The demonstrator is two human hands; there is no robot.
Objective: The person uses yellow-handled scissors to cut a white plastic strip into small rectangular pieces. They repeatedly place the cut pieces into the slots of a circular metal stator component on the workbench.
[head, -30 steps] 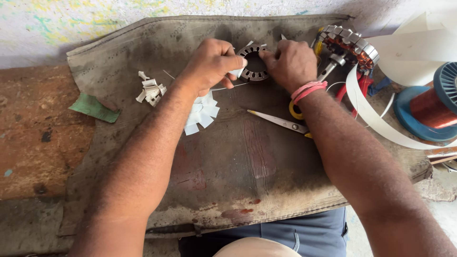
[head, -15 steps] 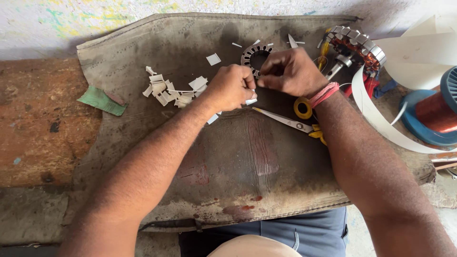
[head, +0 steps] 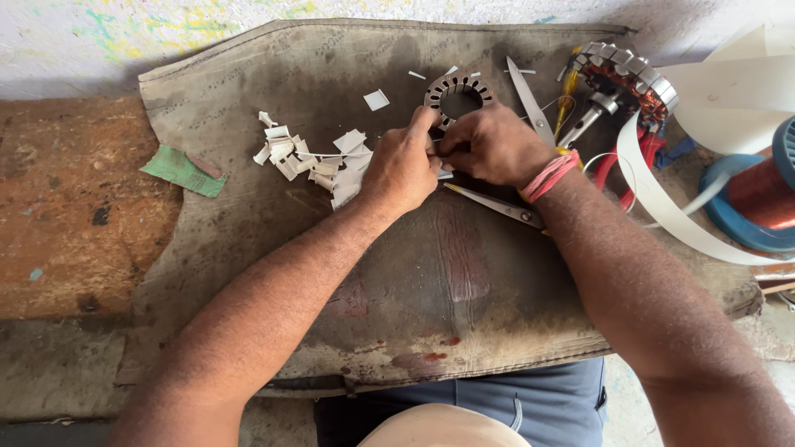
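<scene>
Copper wire spool (head: 766, 199) cut by right edge, stator ring's (head: 457, 93) near side hidden behind hands

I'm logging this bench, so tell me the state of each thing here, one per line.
Left hand: pinching at the stator ring's edge.
Right hand: closed beside it, fingers curled.
Stator ring: flat, slots empty.
Scissors: open, lying flat.
Paper slips: loose, scattered.
Copper wire spool: wound.

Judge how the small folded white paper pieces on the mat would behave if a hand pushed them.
The white paper pieces look thin and creased, so probably very light and floppy. Lying loose in a heap on the dark mat, they would likely scatter rather than slide together.
</scene>
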